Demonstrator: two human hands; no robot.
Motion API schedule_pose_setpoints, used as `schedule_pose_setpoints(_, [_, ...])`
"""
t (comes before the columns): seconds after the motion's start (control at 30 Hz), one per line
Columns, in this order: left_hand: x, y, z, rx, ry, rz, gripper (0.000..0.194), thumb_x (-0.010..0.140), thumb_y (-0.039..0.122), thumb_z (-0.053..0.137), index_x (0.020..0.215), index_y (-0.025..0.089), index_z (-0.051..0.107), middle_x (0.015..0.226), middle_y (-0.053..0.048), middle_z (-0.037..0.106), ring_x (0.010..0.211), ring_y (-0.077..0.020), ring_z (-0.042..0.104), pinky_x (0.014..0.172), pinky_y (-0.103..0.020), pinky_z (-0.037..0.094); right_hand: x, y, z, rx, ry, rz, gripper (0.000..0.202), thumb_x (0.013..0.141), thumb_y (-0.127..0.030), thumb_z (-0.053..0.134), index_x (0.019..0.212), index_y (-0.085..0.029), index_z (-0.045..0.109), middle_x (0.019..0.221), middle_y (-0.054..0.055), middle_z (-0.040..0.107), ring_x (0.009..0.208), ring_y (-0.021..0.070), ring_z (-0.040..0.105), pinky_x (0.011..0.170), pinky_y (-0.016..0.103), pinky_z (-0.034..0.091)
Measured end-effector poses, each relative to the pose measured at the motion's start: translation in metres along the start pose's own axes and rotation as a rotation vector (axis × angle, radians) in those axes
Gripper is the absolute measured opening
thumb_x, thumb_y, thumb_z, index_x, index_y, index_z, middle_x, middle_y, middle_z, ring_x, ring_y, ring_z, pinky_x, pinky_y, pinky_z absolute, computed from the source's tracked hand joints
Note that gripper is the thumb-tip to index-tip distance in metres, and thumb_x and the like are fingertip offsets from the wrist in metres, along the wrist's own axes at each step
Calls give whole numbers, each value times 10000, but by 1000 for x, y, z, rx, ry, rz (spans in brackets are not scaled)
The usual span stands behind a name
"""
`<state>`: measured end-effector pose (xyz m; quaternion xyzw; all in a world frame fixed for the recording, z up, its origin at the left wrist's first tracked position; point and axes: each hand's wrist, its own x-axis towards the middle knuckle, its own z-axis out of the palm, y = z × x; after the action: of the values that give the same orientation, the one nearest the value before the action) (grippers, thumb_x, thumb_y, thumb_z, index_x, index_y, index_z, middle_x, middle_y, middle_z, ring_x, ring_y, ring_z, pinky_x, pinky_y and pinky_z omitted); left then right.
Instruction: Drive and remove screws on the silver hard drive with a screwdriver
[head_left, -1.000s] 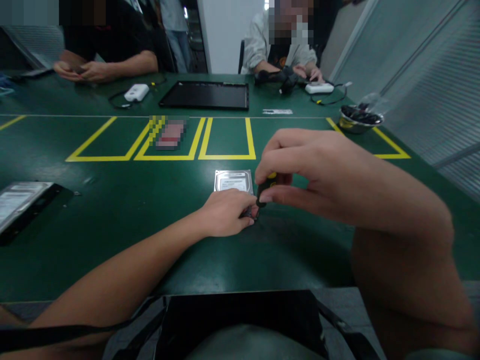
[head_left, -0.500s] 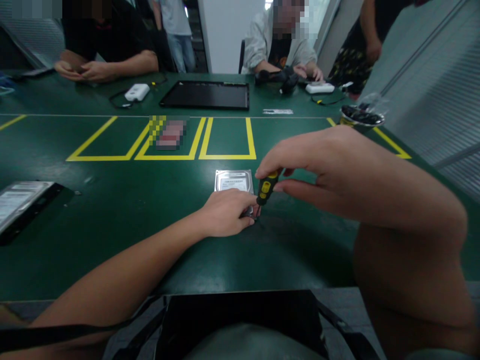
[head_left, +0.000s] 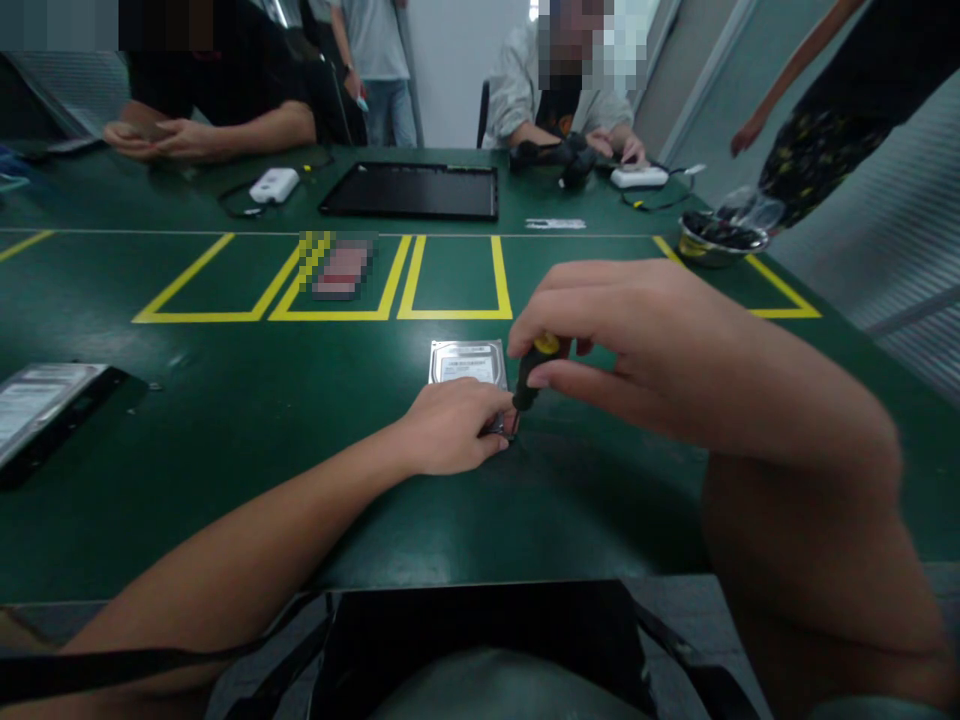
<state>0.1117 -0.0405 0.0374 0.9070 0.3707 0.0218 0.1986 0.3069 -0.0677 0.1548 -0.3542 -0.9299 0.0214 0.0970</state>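
A small silver hard drive [head_left: 469, 360] lies label-up on the green table, partly covered by my left hand [head_left: 457, 425]. That hand presses across its near part, thumb and fingers closed around the right-hand corner. My right hand [head_left: 622, 350] grips the handle of a black-and-yellow screwdriver [head_left: 532, 372] between thumb and fingers. The screwdriver stands nearly upright, its thin shaft pointing down at the drive's near right corner, beside my left fingertips. Whether the tip sits in a screw is too small to tell.
To the left lies a larger drive in a black bracket [head_left: 52, 405], with tiny loose bits beside it. Yellow tape [head_left: 457, 314] marks boxes ahead. Farther back are a black screen panel [head_left: 416, 190], a white box [head_left: 274, 185] and a metal bowl [head_left: 720, 248] of dark parts. Two people sit opposite.
My right hand has turned the screwdriver handle, and its yellow patch shows differently. My left hand and the drive have stayed put. A person at the far right has shifted rightward.
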Motion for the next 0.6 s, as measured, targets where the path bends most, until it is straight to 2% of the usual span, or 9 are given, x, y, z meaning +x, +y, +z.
schedule_pose_setpoints(0.1, [-1,0,0,-21,7,-3,152,808,308,605,944,281,665,879,8,670,861,-209,599,669,-310,399,-3,4,2,-41,34,-5,235,884,-253,559,1097,-233,657,1044,17,695,985,209,644,849,316,453])
schedule_pose_setpoints(0.27, [-3,-2,3,-38,18,-2,153,807,306,598,942,273,663,878,5,664,858,-205,591,687,-316,402,-4,6,1,-86,27,6,215,876,-275,570,1062,-239,672,1047,15,713,1012,224,662,861,322,468])
schedule_pose_setpoints(0.47, [-3,-2,5,-29,31,-11,146,814,310,599,938,271,666,865,1,662,857,-207,593,690,-318,410,-4,7,1,-68,16,-6,217,887,-278,555,1059,-265,686,1013,-11,724,944,193,672,825,296,462])
schedule_pose_setpoints(0.6, [-3,-2,6,-13,35,-8,144,817,325,603,931,264,666,879,-6,665,867,-212,600,675,-310,409,-3,2,-1,-35,3,11,206,907,-306,543,1037,-240,689,981,22,707,929,194,645,781,288,453])
